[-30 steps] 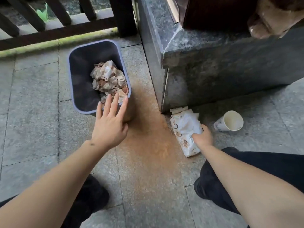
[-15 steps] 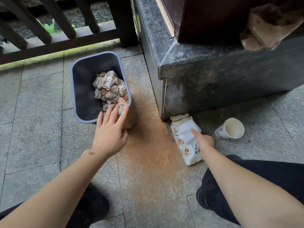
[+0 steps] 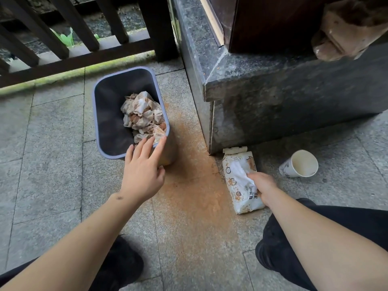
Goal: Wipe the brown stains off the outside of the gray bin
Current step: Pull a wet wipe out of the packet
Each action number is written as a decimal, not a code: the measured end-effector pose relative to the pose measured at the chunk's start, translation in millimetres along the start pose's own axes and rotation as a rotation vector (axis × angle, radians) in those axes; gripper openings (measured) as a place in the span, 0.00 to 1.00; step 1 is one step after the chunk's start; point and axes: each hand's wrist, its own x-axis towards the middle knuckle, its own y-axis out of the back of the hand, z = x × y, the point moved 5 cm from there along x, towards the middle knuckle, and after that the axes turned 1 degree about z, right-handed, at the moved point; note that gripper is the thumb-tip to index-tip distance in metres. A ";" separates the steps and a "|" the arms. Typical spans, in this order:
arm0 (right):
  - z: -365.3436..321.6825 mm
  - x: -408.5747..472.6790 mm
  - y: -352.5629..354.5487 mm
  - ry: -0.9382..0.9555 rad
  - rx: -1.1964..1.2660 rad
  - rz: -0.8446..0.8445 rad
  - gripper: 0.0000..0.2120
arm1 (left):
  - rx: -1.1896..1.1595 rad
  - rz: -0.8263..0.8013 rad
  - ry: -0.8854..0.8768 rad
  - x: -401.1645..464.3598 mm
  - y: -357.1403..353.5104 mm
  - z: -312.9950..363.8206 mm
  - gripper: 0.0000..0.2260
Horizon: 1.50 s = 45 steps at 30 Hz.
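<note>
Pinching a white wipe [image 3: 243,176] with your right hand [image 3: 263,186], fingers curled round it where it sticks out of the pack [image 3: 241,181]. Half a second ago that hand only pointed a finger at the pack's opening; now it grips the sheet.

Writing: pack shows Chinese print near your wrist, too small to read in full, plus round brown logos. Cup [image 3: 300,163] has a faint print on its side, unreadable.

Containers: bin [image 3: 109,114] stands upright on the tiles [image 3: 48,154] near the railing [image 3: 79,57], left of the stone plinth [image 3: 294,91]. Inside, piled against its right wall, are crumpled brown-stained wipes [image 3: 142,116]. Brown stain shows on the bin's outer right side, low down [image 3: 167,160]. Cup lies tipped on its side, mouth toward you, nothing visible inside. Pack lies flat at the plinth corner, flap open.

Your left hand [image 3: 142,175] has straight, relaxed fingers resting on the bin's near rim, thumb by the outer wall, same as before.

Orange-brown stain [image 3: 189,196] spreads over the tiles between bin and pack.
</note>
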 end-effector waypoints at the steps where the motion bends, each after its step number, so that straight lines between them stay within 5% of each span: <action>1: -4.2 -3.0 0.1 0.077 -0.007 0.017 0.12 | 0.001 0.003 -0.001 0.0 -0.1 -0.1 0.37; 5: -27.3 -21.7 18.2 0.385 -0.139 0.262 0.04 | -0.001 0.007 0.006 -0.4 0.8 -0.8 0.36; 10: -63.1 -51.8 46.0 0.620 -0.545 0.492 0.12 | 0.006 -0.014 0.019 -0.1 2.3 0.9 0.36; 14: -81.8 -69.7 60.3 0.657 -0.768 0.435 0.12 | 0.037 0.004 0.003 5.2 6.7 -3.2 0.32; 19: -112.7 -115.9 68.8 0.844 -0.691 0.370 0.13 | -0.045 -0.100 0.147 27.1 16.9 -20.0 0.06; 21: -123.7 -141.4 70.4 0.973 -0.582 0.370 0.13 | 0.002 -0.128 0.182 29.9 22.5 -21.8 0.06; 26: -132.4 -172.9 74.8 1.024 -0.792 0.355 0.16 | -0.008 -0.199 0.108 20.3 17.8 -9.9 0.14; 31: -162.4 -203.9 86.8 1.189 -0.718 0.393 0.14 | -0.010 -0.192 0.037 12.4 15.3 -6.9 0.11; 35: -163.2 -210.3 87.4 1.159 -0.820 0.366 0.12 | -0.016 -0.185 0.047 9.1 13.9 -6.5 0.14; 40: -190.2 -228.4 92.3 1.175 -0.622 0.356 0.13 | -0.034 -0.186 0.027 9.7 11.7 -0.6 0.14; 45: -177.8 -200.8 109.8 0.663 -0.385 0.097 0.08 | -0.047 -0.141 0.066 5.3 19.0 3.7 0.16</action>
